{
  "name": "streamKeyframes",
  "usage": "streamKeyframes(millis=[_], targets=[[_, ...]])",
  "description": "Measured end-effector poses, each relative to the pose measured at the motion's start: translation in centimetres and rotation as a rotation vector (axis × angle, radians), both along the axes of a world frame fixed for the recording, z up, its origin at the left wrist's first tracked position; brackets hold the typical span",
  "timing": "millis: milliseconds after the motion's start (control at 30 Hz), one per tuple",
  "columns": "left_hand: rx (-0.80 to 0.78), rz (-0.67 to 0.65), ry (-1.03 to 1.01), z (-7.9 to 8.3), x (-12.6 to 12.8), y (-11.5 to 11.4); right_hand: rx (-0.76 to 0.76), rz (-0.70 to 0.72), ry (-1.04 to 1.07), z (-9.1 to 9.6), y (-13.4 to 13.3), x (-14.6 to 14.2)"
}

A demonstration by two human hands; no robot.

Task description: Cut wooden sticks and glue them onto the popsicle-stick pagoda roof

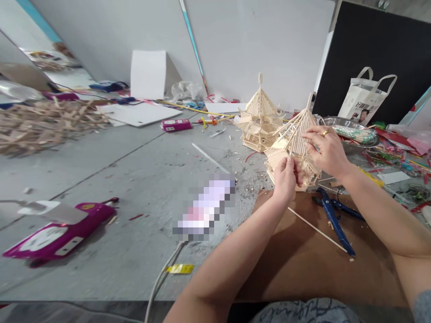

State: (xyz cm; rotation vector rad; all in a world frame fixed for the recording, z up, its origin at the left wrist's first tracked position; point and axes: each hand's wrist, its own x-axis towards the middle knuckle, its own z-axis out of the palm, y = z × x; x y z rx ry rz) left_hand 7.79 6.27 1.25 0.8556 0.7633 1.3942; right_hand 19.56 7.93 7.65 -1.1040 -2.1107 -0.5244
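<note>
A small pavilion model of thin wooden sticks stands at the far edge of a brown board. My left hand is closed in a pinch against the model's lower front; what the fingers hold is too small to name. My right hand, with a ring on one finger, grips the model's pointed roof from the right. A second, taller stick pavilion stands just behind and to the left. A long thin stick lies across the board below my left wrist.
Blue-handled pliers lie on the board at right. A magenta glue gun rests at front left, a pile of wood sticks at far left. A metal tray of skewers, a white bag and craft scraps crowd the right.
</note>
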Motion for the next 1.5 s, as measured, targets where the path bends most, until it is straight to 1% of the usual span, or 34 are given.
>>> streamKeyframes(millis=[267,533,900,1200,1500], targets=[[-0.028,-0.014,-0.038,0.14,0.05,0.03,0.029,-0.026,-0.130,-0.32,0.30,-0.36],[-0.041,0.001,-0.047,0.47,0.08,-0.08,-0.001,-0.068,-0.256,-0.46,0.30,-0.56],[-0.071,0.011,-0.069,0.31,0.14,-0.03,-0.001,-0.109,-0.306,-0.76,0.34,-0.68],[-0.106,0.007,-0.073,0.49,0.00,-0.10,0.011,-0.123,-0.332,-0.98,0.48,-0.54],[-0.064,0.012,-0.087,0.21,0.10,0.08,0.010,-0.115,-0.338,-0.98,0.60,-0.49]])
